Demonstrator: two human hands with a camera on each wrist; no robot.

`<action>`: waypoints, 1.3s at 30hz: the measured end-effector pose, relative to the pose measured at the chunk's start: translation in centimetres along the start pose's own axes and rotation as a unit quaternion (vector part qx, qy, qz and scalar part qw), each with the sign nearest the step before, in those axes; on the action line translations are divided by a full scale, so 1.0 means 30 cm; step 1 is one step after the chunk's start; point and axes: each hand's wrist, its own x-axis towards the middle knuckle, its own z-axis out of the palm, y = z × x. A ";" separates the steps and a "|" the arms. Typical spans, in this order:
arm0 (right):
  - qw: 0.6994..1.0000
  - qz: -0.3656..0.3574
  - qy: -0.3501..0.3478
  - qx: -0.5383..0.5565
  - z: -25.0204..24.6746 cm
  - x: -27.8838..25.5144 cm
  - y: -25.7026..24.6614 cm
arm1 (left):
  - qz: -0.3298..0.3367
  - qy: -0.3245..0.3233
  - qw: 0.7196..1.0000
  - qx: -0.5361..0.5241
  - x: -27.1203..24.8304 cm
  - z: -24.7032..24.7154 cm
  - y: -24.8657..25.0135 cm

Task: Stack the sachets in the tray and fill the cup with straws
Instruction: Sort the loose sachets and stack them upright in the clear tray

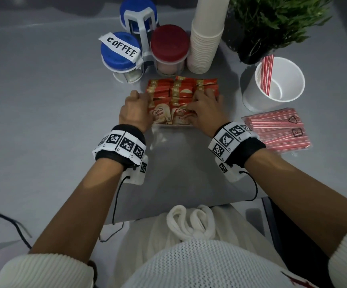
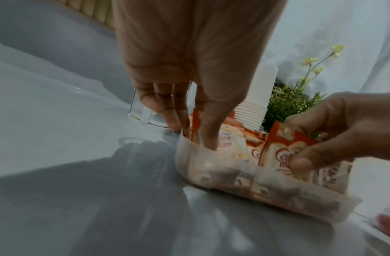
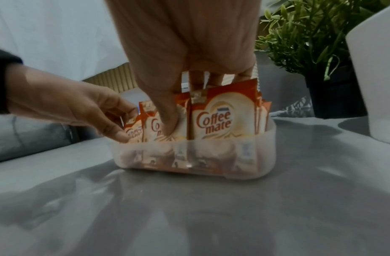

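Note:
A translucent tray (image 1: 172, 126) (image 2: 244, 181) (image 3: 189, 155) sits mid-table, packed with upright orange-and-cream Coffee mate sachets (image 1: 180, 90) (image 3: 220, 117) in rows. My left hand (image 1: 141, 104) (image 2: 189, 124) pinches the left row, thumb on the front sachet and fingers behind. My right hand (image 1: 203, 104) (image 3: 174, 104) grips the right side, thumb pressed on a front sachet (image 2: 284, 155), fingers over the tops. To the right stands a white cup (image 1: 249, 92) with a few red-striped straws (image 1: 267, 73) leaning inside. A clear packet of straws (image 1: 278, 129) lies flat in front of the cup.
Behind the tray stand a blue-lidded jar labelled COFFEE (image 1: 120, 53), a red-lidded jar (image 1: 169, 46), another blue-lidded jar (image 1: 138, 13), a tall stack of paper cups (image 1: 205, 38) and a potted plant (image 1: 272, 21). The grey table's near edge (image 1: 168, 217) is by my body.

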 end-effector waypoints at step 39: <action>0.983 -0.041 0.090 0.156 0.067 0.100 -0.148 | -0.102 -0.060 0.965 -0.233 0.015 0.009 -0.068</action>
